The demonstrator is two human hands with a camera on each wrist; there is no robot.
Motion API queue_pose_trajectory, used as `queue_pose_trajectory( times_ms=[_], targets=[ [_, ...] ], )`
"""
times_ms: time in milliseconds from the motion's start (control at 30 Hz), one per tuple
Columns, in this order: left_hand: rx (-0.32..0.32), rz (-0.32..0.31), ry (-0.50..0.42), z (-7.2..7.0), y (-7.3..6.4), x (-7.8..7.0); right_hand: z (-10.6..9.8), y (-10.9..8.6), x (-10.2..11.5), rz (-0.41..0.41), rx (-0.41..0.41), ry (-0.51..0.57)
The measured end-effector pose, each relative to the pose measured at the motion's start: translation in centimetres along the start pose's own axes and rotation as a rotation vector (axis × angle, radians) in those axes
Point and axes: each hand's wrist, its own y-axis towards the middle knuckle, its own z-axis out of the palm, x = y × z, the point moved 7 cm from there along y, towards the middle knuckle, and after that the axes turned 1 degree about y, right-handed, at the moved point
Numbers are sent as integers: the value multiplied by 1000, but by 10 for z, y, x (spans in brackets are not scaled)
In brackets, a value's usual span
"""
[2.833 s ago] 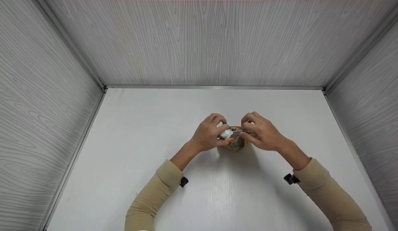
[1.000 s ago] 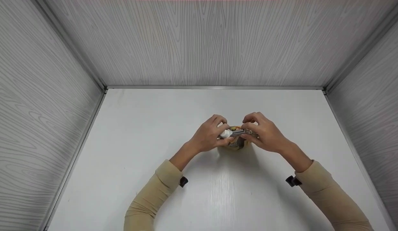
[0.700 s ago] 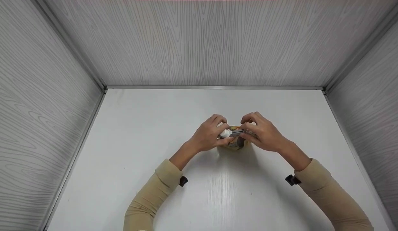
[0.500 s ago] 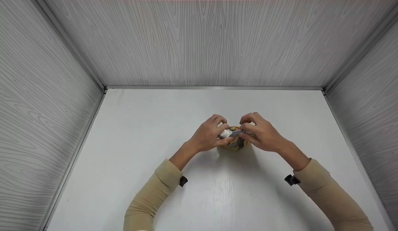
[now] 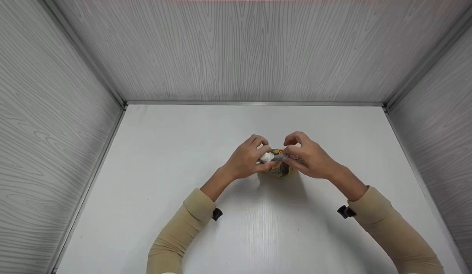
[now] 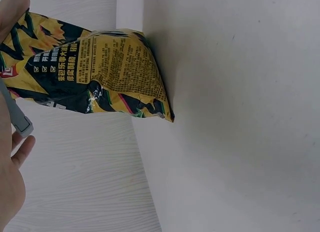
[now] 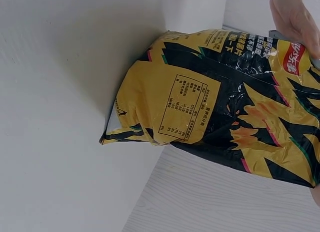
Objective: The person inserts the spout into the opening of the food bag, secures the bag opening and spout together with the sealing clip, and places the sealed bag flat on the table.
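Observation:
A yellow and black chip bag [image 5: 278, 171] stands upright on the table, its printed sides showing in both wrist views. Along its top edge lies a grey bag clip [image 5: 278, 157] with a round white cap [image 5: 267, 157] at its left end. My left hand [image 5: 241, 160] holds that capped end between thumb and fingers. The clip's grey end [image 6: 21, 123] appears beside the left fingers in the left wrist view. My right hand [image 5: 314, 160] pinches the bag's top edge at the clip's right. Whether the clip is fastened is hidden by the fingers.
The white table [image 5: 152, 167] stretches around the bag on all sides. Grey wood-grain panels enclose it at the back [image 5: 236, 53], left [image 5: 38, 144] and right [image 5: 445, 125]. A small black camera sits at each sleeve cuff.
My right fingers have shifted slightly left along the bag's top edge, and less of the clip shows between the hands. My left hand has hardly moved, still holding the capped end.

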Motion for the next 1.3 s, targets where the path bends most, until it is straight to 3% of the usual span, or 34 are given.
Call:
queue_pose_trajectory(
  times_ms=[500,800,1300],
  targets=[
    [5,-13,6,-2,1,2,-6,1,-1,16,8,-81],
    [-19,-19,31,-6,-4,5,-3,-9,-9,104,-6,-49],
    [1,-69,52,-13,-15,13,-3,-22,-9,100,-30,-114]
  ],
)
